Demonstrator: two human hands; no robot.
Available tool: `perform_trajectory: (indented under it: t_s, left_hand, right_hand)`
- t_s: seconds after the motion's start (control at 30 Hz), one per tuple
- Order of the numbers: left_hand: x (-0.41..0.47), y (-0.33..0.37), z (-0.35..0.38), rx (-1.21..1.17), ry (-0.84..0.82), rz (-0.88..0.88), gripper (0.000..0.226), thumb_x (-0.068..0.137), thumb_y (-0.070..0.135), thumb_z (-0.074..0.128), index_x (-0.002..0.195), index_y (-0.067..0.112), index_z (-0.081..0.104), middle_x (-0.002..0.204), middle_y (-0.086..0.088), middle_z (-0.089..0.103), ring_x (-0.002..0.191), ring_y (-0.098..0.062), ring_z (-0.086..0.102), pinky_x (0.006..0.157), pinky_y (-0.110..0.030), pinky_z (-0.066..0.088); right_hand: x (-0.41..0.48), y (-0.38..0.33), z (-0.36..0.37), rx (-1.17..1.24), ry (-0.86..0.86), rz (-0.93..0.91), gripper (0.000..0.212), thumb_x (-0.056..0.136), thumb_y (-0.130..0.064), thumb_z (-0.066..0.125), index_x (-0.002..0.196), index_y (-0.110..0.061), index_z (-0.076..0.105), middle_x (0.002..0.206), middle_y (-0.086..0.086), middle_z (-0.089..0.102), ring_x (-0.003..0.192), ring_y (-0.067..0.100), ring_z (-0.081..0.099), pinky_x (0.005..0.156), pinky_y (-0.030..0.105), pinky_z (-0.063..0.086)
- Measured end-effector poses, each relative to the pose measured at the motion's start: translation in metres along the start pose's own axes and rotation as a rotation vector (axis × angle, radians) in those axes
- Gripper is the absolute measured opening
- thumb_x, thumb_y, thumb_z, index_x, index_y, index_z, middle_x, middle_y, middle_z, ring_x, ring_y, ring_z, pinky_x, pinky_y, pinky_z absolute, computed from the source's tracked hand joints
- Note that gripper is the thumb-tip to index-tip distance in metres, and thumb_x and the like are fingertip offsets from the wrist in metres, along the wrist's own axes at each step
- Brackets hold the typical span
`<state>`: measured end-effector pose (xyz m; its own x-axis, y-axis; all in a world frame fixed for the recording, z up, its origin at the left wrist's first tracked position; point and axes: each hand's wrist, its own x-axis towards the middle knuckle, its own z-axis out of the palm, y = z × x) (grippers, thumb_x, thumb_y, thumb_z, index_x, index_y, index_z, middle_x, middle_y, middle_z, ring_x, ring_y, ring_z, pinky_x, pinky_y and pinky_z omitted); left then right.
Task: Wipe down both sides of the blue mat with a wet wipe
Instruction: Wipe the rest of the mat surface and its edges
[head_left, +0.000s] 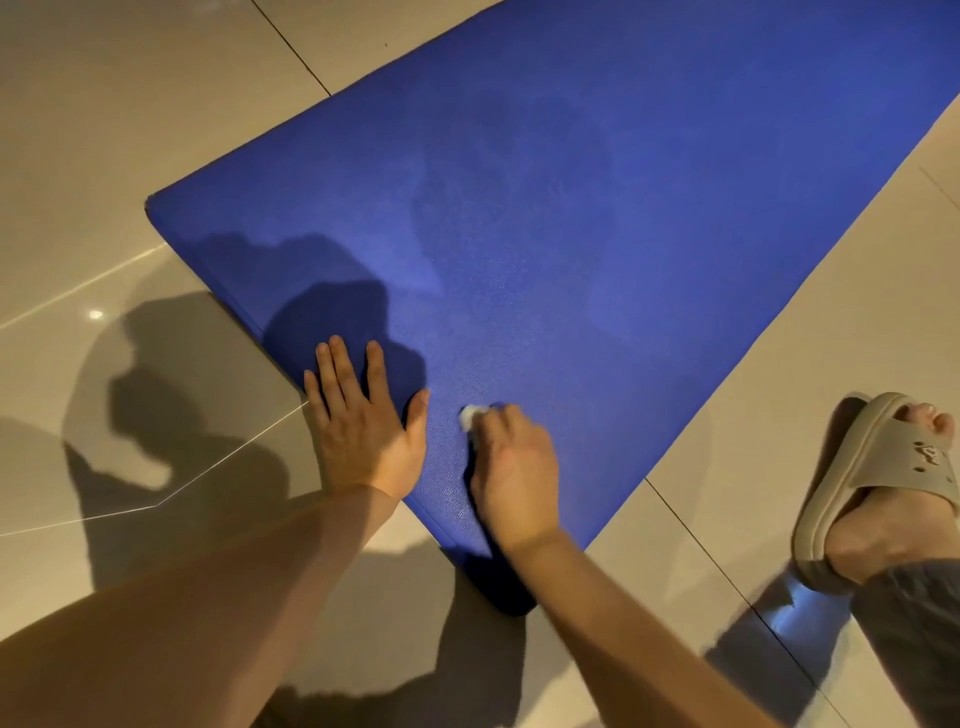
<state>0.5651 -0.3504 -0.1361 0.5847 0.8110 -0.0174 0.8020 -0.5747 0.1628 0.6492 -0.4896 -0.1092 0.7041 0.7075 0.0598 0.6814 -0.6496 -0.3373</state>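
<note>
On blue mat, left hand pressed flat, right hand beside it gripping wet wipe

1. No words, numbers or signs could be read anywhere.
2. The blue mat showed only its plain bumpy blue face.
3. The beige slipper had a small dark and red mark on its strap. It was too blurry to tell if it was a picture or letters.
</note>
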Motion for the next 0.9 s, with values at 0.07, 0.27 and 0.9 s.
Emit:
perform_trajectory:
  t_s: [0.07, 0.27, 0.9]
  left_hand:
    - [0.000, -0.001, 0.000, 0.005, -0.003, 0.000, 0.079, 0.099, 0.062, 0.026, 0.159, 0.011, 0.022, 0.165, -0.024, 0.012, 0.154, -0.038, 0.004, 0.124, -0.055, 0.010]
    - [-0.001, -0.002, -0.001, -0.026, 0.000, 0.000, 0.074, 0.101, 0.056, 0.034, 0.158, 0.010, 0.025, 0.165, -0.024, 0.013, 0.155, -0.038, 0.005, 0.124, -0.055, 0.009]
    - [-0.001, -0.001, -0.001, 0.008, -0.007, 0.009, 0.075, 0.100, 0.058, 0.027, 0.158, 0.010, 0.025, 0.165, -0.024, 0.014, 0.154, -0.038, 0.006, 0.124, -0.055, 0.009]
  right_hand:
    - [-0.022, -0.014, 0.004, 0.012, -0.045, -0.137, 0.022, 0.087, -0.007, 0.063, 0.106, -0.017, 0.067, 0.091, 0.003, 0.059, 0.079, 0.025, 0.052, 0.069, 0.034, 0.037]
    - [0.032, 0.042, -0.018, -0.172, -0.025, -0.239, 0.019, 0.085, -0.010, 0.069, 0.098, -0.022, 0.066, 0.089, 0.002, 0.062, 0.075, 0.027, 0.057, 0.073, 0.038, 0.034]
    - [0.055, 0.049, -0.023, -0.074, -0.087, -0.299, 0.022, 0.084, -0.009, 0.063, 0.102, -0.021, 0.068, 0.087, 0.004, 0.062, 0.074, 0.030, 0.057, 0.068, 0.036, 0.038]
